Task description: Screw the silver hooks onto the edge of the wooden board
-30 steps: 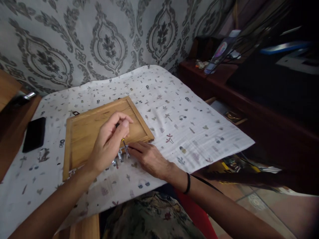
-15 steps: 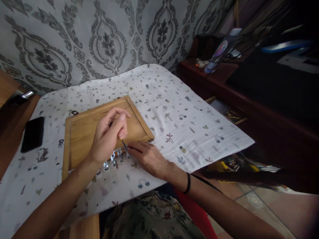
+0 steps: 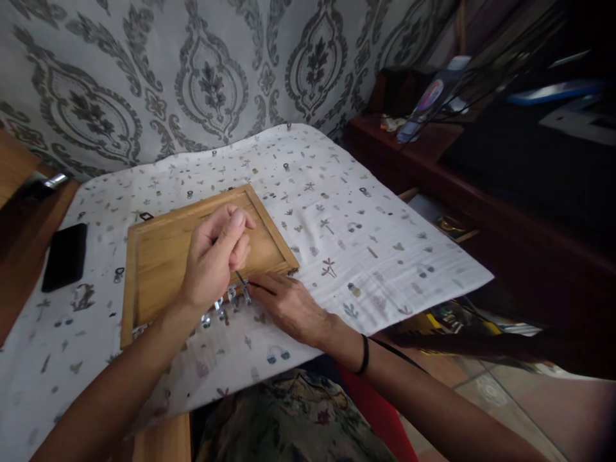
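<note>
Up a touch goes the left hand (image 3: 216,256), fingers curled shut round a small screwdriver (image 3: 240,280), its tip at the metal hooks (image 3: 226,300) along the near edge of the wooden board (image 3: 158,256), mid-tabletop. The right hand (image 3: 289,307) lies flat and open, fingertips steadying a hook.

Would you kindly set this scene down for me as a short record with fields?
Surface: printed cloth spread over a table
Main thing: wooden frame, lying flat on the cloth
Left hand: closed on a thin tool, tip pointing down at the frame's near edge
Right hand: flat on the cloth, fingertips at the metal fittings
Also there: black phone, left of the frame
</note>
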